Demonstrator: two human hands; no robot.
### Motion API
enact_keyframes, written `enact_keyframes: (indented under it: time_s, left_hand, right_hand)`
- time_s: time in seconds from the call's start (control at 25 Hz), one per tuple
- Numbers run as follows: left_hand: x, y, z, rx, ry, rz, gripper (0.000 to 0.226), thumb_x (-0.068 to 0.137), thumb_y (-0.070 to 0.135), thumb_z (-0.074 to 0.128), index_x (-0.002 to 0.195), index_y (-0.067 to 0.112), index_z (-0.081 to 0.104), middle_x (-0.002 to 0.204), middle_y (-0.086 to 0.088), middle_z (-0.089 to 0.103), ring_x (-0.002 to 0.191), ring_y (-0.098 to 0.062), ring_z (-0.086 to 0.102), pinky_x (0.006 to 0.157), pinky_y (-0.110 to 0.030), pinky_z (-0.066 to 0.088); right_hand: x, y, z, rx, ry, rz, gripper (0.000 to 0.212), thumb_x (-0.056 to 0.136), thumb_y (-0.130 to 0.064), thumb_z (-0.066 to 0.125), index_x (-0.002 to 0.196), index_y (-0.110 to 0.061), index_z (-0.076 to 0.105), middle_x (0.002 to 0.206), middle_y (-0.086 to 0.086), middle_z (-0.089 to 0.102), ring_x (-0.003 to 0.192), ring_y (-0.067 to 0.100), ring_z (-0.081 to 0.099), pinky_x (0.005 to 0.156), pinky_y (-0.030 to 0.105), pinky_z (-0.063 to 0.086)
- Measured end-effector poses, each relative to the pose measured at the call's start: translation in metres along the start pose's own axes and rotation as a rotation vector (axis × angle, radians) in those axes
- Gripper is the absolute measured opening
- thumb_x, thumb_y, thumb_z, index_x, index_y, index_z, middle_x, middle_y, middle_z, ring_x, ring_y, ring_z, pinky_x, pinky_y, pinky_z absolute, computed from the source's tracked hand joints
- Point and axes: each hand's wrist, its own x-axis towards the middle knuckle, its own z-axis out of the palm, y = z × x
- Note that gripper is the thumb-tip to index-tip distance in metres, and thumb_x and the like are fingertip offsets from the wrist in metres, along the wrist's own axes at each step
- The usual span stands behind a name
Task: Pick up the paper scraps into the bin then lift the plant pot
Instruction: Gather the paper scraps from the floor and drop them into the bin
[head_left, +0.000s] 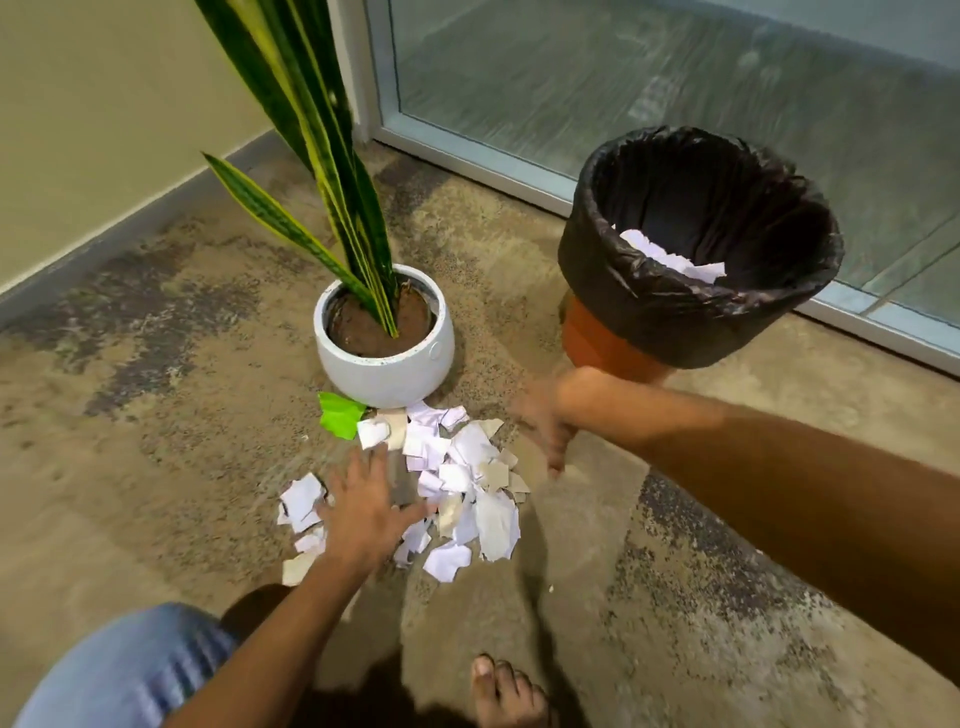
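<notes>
Far right stands the orange bin (613, 348) lined with a black bag, some white scraps inside. Left of it, the round white plant pot (387, 371). Torn white paper scraps (467, 493) litter the near floor. Left hand (363, 514) spreads flat, fingers released, on them; right hand (545, 421) blurred, grip unclear.

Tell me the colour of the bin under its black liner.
Orange. The head view shows the bin body below the black liner.

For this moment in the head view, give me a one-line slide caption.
Both hands, left and right, reach into paper scraps on the floor before a white plant pot, beside a lined bin.
</notes>
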Motion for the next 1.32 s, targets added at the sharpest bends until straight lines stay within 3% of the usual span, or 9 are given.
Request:
enact_keyframes:
  time_s: [0.16, 0.36, 0.52, 0.68, 0.8, 0.92, 1.0, 1.2, 1.32]
  left_hand:
    - [-0.015, -0.040, 0.017, 0.024, -0.223, -0.211, 0.138, 0.046, 0.079, 0.072, 0.148, 0.033, -0.008, 0.156, -0.007, -0.019, 0.140, -0.048, -0.011, 0.107, -0.069, 0.019]
    - [-0.020, -0.022, 0.017, 0.082, -0.201, -0.120, 0.138, 0.047, 0.058, 0.086, 0.145, 0.034, -0.007, 0.155, -0.012, -0.012, 0.136, -0.048, 0.012, 0.103, -0.058, 0.038]
    - [-0.021, 0.002, 0.028, 0.106, -0.166, 0.080, 0.120, 0.061, 0.045, 0.083, 0.148, 0.031, 0.001, 0.150, -0.008, 0.011, 0.130, -0.042, 0.025, 0.101, -0.048, 0.042]
    - [-0.010, 0.018, 0.031, -0.054, -0.030, 0.152, 0.087, 0.075, 0.018, 0.072, 0.147, 0.023, 0.025, 0.141, -0.006, 0.033, 0.122, -0.028, 0.044, 0.094, -0.036, 0.046]
    - [-0.002, 0.027, 0.032, -0.269, 0.124, 0.150, 0.042, 0.070, -0.006, 0.058, 0.109, 0.010, 0.062, 0.107, -0.009, 0.061, 0.093, -0.028, 0.060, 0.069, -0.023, 0.040]
    - [0.002, 0.030, 0.029, -0.382, 0.173, 0.032, 0.019, 0.079, -0.005, 0.062, 0.082, 0.012, 0.071, 0.080, -0.004, 0.069, 0.064, -0.010, 0.058, 0.056, -0.007, 0.035]
    - [0.005, 0.034, 0.023, -0.413, 0.176, -0.020, 0.022, 0.084, 0.002, 0.064, 0.073, 0.020, 0.069, 0.073, 0.002, 0.068, 0.055, 0.002, 0.051, 0.051, 0.000, 0.035]
    - [0.015, 0.070, -0.016, -0.518, 0.290, 0.021, 0.021, 0.080, 0.004, 0.067, 0.069, 0.021, 0.070, 0.072, 0.006, 0.070, 0.061, -0.003, 0.056, 0.055, -0.003, 0.035]
    - [0.025, 0.114, -0.059, -0.642, 0.373, 0.117, 0.013, 0.080, 0.005, 0.069, 0.077, 0.016, 0.075, 0.074, 0.005, 0.071, 0.070, -0.009, 0.064, 0.070, -0.020, 0.048]
  right_hand:
    - [0.020, -0.054, 0.040, 0.263, 0.017, 0.060, 0.131, 0.062, -0.045, 0.087, 0.155, -0.025, -0.004, 0.161, 0.018, 0.005, 0.143, 0.041, 0.022, 0.110, 0.054, 0.035]
    - [0.036, -0.116, 0.073, 0.381, 0.112, 0.086, 0.131, 0.069, -0.043, 0.084, 0.152, -0.033, -0.017, 0.159, 0.022, -0.014, 0.135, 0.044, 0.038, 0.103, 0.042, 0.046]
    - [0.049, -0.129, 0.073, 0.384, 0.316, 0.026, 0.082, 0.088, -0.010, 0.064, 0.152, -0.030, 0.017, 0.155, 0.016, 0.016, 0.115, 0.036, 0.057, 0.090, 0.039, 0.051]
    - [0.062, -0.132, 0.061, 0.325, 0.451, -0.013, 0.044, 0.093, -0.007, 0.050, 0.135, -0.017, 0.048, 0.131, 0.013, 0.044, 0.105, 0.034, 0.061, 0.085, 0.041, 0.053]
    - [0.070, -0.126, 0.048, 0.322, 0.458, -0.069, 0.040, 0.090, -0.002, 0.049, 0.127, -0.012, 0.058, 0.121, 0.014, 0.056, 0.108, 0.035, 0.061, 0.087, 0.040, 0.052]
    - [0.065, -0.101, 0.039, 0.399, 0.437, -0.109, 0.035, 0.088, -0.004, 0.055, 0.121, -0.013, 0.065, 0.119, 0.013, 0.064, 0.112, 0.031, 0.059, 0.091, 0.034, 0.048]
    - [0.055, -0.073, 0.026, 0.526, 0.403, -0.098, 0.031, 0.084, -0.003, 0.059, 0.112, -0.011, 0.069, 0.111, 0.014, 0.068, 0.104, 0.030, 0.063, 0.082, 0.030, 0.049]
    - [0.013, 0.000, -0.026, 0.587, 0.328, -0.090, 0.015, 0.079, -0.004, 0.071, 0.094, -0.005, 0.073, 0.090, 0.013, 0.074, 0.078, 0.024, 0.071, 0.071, 0.036, 0.060]
    - [-0.024, 0.047, -0.062, 0.608, 0.439, 0.029, 0.009, 0.078, -0.005, 0.074, 0.079, -0.008, 0.066, 0.076, 0.007, 0.069, 0.057, 0.014, 0.067, 0.046, 0.023, 0.051]
